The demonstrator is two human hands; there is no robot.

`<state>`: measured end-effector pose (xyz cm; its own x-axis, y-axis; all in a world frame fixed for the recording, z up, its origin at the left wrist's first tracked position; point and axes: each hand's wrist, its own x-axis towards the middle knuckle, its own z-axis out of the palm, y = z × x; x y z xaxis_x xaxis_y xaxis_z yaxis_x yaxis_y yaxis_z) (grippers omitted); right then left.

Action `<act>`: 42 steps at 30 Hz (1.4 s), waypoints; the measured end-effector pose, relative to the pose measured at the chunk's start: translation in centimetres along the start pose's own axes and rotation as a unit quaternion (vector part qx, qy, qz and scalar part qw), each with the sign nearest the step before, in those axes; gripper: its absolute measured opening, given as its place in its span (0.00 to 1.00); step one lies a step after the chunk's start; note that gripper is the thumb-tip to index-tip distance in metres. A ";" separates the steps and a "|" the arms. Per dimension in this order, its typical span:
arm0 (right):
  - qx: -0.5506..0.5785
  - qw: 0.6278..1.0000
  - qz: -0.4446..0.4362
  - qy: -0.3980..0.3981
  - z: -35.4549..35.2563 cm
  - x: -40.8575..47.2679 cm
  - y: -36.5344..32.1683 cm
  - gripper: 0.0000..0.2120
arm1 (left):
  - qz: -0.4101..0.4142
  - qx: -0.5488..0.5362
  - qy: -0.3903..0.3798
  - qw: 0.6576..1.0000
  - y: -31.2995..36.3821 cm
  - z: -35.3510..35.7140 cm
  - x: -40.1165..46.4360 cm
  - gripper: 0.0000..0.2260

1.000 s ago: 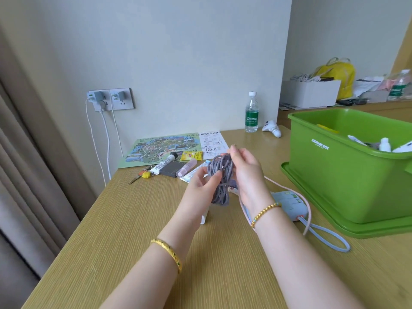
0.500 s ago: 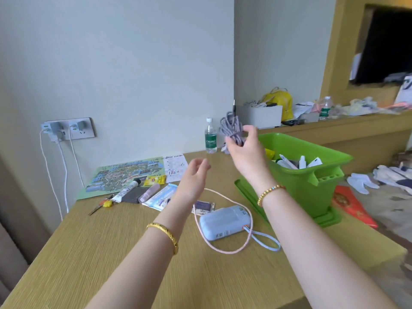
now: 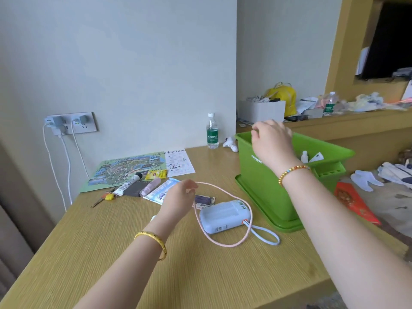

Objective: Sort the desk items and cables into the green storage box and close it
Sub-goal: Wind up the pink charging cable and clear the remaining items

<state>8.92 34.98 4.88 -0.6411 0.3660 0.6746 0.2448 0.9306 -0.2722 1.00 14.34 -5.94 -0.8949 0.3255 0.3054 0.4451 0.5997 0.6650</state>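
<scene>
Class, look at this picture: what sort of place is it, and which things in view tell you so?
Probably a hotel room or bedroom: a built-in wooden desk against the wall, a wall socket with chargers plugged in, and a tourist map lying on the desk.

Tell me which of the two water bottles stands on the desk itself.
The green-labelled water bottle against the wall, left of the green storage box; the other bottle stands on the back ledge.

Water bottle (image 3: 212,131) by wall — yellow bag (image 3: 283,94) (behind white box (image 3: 265,110)).
</scene>
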 end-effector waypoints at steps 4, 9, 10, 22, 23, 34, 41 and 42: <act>0.149 0.986 -0.075 -0.027 3.2 -1.9 -4.9 0.12 | -0.005 0.004 0.044 0.999 -2.4 -0.5 -0.2 0.11; 0.213 0.959 0.005 -0.187 9.9 -5.2 -7.4 0.14 | -0.072 0.004 0.050 0.996 -5.7 -1.8 -0.2 0.14; 0.199 0.956 0.022 -0.213 11.1 -5.7 -7.5 0.15 | -0.084 -0.003 0.051 0.995 -6.3 -2.1 -0.1 0.15; 0.003 0.940 -0.011 -0.340 16.2 -6.4 -7.1 0.16 | -0.133 0.047 -0.043 0.989 -9.5 -2.4 2.3 0.14; 0.000 0.936 -0.012 -0.353 16.2 -6.3 -7.1 0.17 | -0.132 0.066 -0.049 0.988 -9.6 -2.4 2.4 0.14; 0.030 0.960 0.001 -0.279 15.3 -6.7 -7.3 0.06 | -0.098 0.121 0.027 0.987 -9.9 -2.7 2.7 0.13; -0.025 0.975 0.013 -0.220 14.5 -6.5 -6.8 0.07 | -0.152 0.267 -0.033 0.951 -9.1 -1.6 5.9 0.25; -0.025 0.973 0.016 -0.227 14.5 -6.5 -6.8 0.07 | -0.161 0.274 -0.035 0.947 -9.0 -1.4 6.4 0.28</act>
<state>0.87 26.14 -7.61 -0.8855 0.3626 0.2904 0.2968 0.9225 -0.2469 -8.78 10.02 -9.01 -0.9913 0.0981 0.0877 0.1176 0.9595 0.2560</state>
